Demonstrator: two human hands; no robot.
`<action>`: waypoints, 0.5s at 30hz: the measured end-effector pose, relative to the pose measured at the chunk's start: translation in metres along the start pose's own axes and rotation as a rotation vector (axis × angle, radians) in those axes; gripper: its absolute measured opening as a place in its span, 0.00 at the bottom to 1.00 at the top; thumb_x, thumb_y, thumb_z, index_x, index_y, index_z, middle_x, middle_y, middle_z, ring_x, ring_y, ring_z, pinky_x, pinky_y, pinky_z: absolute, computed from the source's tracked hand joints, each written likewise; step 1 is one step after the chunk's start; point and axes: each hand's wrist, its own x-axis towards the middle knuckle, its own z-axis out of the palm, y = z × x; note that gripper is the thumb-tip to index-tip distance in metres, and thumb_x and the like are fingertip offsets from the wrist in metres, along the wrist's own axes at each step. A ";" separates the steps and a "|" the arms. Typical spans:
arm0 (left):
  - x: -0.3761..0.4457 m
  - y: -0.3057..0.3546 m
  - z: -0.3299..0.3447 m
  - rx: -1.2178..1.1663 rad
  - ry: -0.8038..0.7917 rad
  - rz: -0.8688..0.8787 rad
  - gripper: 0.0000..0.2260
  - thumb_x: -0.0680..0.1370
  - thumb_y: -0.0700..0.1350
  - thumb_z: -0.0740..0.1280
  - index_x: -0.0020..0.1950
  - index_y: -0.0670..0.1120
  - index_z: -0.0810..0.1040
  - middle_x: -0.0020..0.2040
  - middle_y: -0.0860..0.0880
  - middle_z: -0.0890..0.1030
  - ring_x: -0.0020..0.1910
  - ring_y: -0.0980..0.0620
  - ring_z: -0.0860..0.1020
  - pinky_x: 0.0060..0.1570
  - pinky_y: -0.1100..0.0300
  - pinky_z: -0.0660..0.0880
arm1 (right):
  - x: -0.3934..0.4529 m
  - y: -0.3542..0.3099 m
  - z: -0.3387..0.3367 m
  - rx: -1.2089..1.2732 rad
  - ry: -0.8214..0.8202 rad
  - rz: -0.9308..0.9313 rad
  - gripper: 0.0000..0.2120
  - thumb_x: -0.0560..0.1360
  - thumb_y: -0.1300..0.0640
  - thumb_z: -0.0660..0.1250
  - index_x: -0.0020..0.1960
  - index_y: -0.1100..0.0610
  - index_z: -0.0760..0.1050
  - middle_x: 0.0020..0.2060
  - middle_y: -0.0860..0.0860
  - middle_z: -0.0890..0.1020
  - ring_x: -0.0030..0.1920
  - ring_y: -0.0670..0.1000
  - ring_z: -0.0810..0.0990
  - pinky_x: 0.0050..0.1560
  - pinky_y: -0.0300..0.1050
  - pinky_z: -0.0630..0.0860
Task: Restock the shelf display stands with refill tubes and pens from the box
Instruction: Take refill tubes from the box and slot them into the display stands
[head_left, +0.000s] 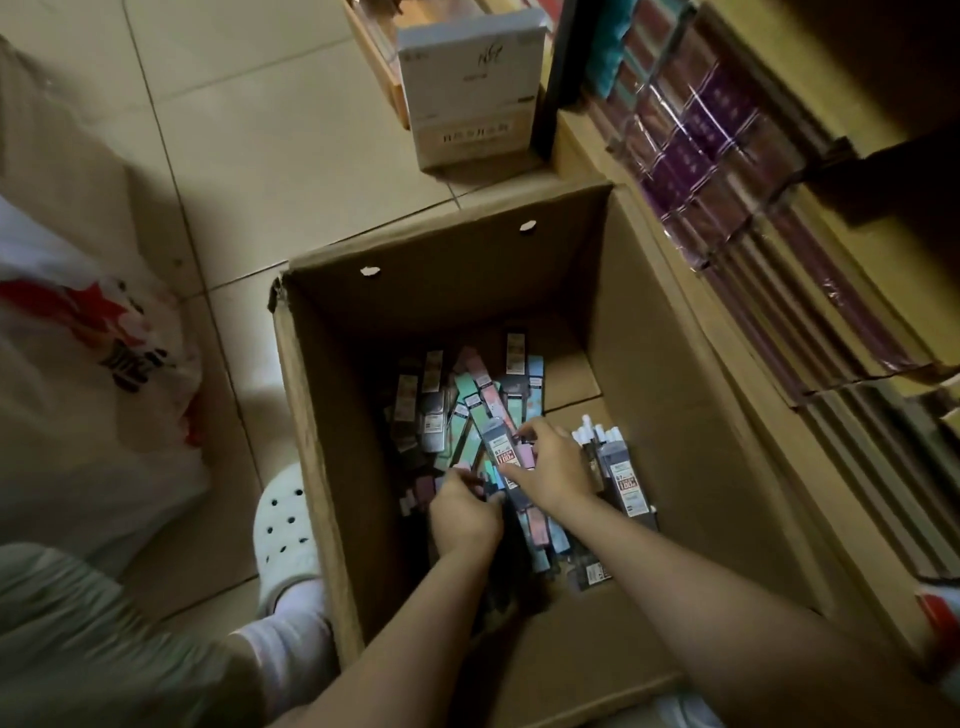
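We reach into the brown cardboard box (332, 447). Our right hand (550, 467) & left hand (465, 512) each pinch long flat tubes (470, 410) piled at the bottom.

Left hand (464, 512) fingertips buried among refill packs (470, 410); grip unclear. Right hand (550, 467) covers packs beneath it. Pack label print too small to read. Box (670, 395) near wall hidden behind forearms. Plastic bag (88, 364) cut by left edge.
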 end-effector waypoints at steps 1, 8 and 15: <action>0.001 0.000 0.002 -0.012 0.014 -0.001 0.12 0.72 0.43 0.75 0.53 0.46 0.77 0.40 0.55 0.76 0.43 0.54 0.78 0.44 0.60 0.74 | 0.001 0.002 0.000 0.004 -0.001 -0.001 0.19 0.72 0.53 0.75 0.60 0.53 0.73 0.59 0.53 0.75 0.57 0.55 0.76 0.57 0.48 0.75; -0.008 0.004 0.001 -0.139 0.216 0.062 0.05 0.79 0.43 0.67 0.54 0.46 0.78 0.50 0.47 0.81 0.49 0.49 0.79 0.46 0.57 0.77 | 0.005 0.019 -0.012 0.045 0.063 0.049 0.11 0.74 0.56 0.73 0.54 0.55 0.75 0.54 0.52 0.74 0.49 0.51 0.75 0.51 0.43 0.73; -0.021 0.024 -0.012 -0.346 0.170 0.139 0.08 0.82 0.46 0.60 0.61 0.49 0.69 0.50 0.48 0.79 0.49 0.48 0.80 0.52 0.47 0.79 | -0.003 0.019 -0.031 0.255 0.022 0.107 0.07 0.78 0.57 0.67 0.51 0.52 0.69 0.40 0.47 0.78 0.41 0.47 0.78 0.29 0.29 0.65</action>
